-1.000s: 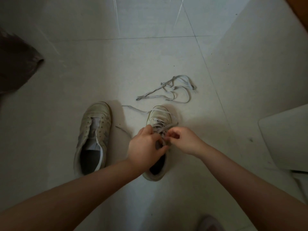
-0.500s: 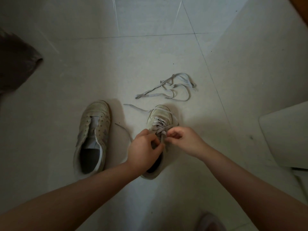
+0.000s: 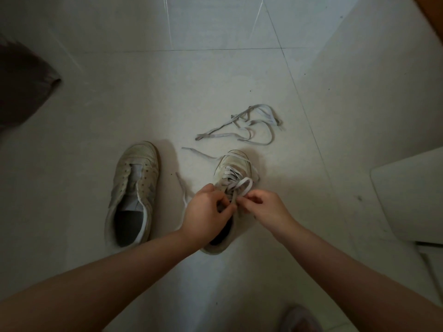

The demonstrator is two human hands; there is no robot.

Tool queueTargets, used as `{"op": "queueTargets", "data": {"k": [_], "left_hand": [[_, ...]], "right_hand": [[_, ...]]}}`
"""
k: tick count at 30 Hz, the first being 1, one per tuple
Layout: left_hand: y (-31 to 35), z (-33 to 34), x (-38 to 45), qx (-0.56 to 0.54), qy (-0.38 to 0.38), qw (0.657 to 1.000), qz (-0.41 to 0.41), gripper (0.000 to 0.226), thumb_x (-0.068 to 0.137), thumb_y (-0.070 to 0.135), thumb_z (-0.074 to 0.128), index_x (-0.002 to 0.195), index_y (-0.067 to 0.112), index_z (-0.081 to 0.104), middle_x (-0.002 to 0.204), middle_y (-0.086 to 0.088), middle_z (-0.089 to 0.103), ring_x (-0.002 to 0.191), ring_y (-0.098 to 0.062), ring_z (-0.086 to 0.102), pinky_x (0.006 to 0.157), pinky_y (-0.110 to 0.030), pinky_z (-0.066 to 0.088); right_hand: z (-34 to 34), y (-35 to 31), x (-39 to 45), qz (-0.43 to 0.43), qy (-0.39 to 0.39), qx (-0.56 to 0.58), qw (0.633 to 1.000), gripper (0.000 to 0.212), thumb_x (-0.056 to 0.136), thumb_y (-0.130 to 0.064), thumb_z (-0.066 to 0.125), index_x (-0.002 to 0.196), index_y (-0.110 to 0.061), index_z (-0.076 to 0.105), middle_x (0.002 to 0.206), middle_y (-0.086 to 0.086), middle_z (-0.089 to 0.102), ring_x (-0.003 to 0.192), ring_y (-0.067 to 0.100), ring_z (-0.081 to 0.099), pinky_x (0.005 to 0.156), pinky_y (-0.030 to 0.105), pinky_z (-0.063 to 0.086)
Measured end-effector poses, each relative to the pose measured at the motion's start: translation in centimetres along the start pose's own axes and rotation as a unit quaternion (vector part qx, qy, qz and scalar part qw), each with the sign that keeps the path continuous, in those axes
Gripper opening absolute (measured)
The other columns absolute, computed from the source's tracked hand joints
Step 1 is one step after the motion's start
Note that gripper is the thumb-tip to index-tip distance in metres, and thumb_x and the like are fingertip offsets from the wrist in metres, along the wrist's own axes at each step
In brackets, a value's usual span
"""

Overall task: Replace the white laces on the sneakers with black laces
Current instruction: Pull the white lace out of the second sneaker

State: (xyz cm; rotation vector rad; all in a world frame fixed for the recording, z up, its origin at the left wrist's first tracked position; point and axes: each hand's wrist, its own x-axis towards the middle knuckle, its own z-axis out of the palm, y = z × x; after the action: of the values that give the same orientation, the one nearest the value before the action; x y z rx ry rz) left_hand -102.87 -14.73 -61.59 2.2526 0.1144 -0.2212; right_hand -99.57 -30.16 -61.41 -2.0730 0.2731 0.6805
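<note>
**Both hands at the laced sneaker**

On the tiled floor [image 3: 119, 92], the unlaced sneaker [image 3: 134, 188] lay on the left, its eyelets bare. Just beside it, your left hand [image 3: 206, 209] curled over the tongue of the laced sneaker [image 3: 236, 164], pinching its white lace [image 3: 242, 185]. Your right hand [image 3: 266, 207] pinched the same lace, which looped up between your fingers. Beyond the toe, a pulled-out lace [image 3: 251, 130] lay tangled, apart from both shoes.

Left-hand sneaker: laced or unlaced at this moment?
Unlaced. The left-hand sneaker shows bare eyelets and an exposed tongue, with no lace across it; a loose white lace lies on the floor beyond.
</note>
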Motion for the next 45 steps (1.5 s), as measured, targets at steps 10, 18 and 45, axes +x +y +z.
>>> {"op": "queueTargets", "data": {"k": [10,18,45], "left_hand": [[-0.3,-0.7,-0.2,0.0,0.055,0.997,0.053,0.02,0.077,0.025,0.074,0.066,0.019,0.059,0.068,0.012,0.042,0.057,-0.007,0.043,0.052,-0.016,0.031],[-0.2,-0.8,0.7,0.059,0.019,0.997,0.036,0.019,0.08,0.021,0.064,0.097,0.018,0.057,0.087,0.004,0.05,0.077,-0.018,0.055,0.058,-0.031,0.046],[-2.6,-2.1,-1.1,-0.022,0.032,0.999,0.021,0.016,0.082,0.012,0.065,0.096,0.017,0.059,0.075,0.001,0.055,0.065,-0.013,0.055,0.061,-0.039,0.051]], "right_hand": [[-2.7,-0.7,1.5,0.003,0.119,-0.013,0.993,0.015,0.088,-0.026,0.064,0.086,-0.011,0.066,0.077,0.002,0.063,0.075,0.017,0.058,0.069,0.025,0.042],[-0.4,-0.6,1.0,-0.004,0.012,-0.025,1.0,0.013,0.087,-0.021,0.066,0.081,-0.01,0.065,0.071,0.002,0.062,0.066,0.012,0.055,0.06,0.018,0.04],[-2.7,1.3,1.6,0.093,0.157,0.064,0.981,0.043,0.079,-0.044,0.071,0.097,-0.01,0.052,0.085,0.005,0.063,0.071,0.018,0.062,0.062,0.027,0.043]]}}
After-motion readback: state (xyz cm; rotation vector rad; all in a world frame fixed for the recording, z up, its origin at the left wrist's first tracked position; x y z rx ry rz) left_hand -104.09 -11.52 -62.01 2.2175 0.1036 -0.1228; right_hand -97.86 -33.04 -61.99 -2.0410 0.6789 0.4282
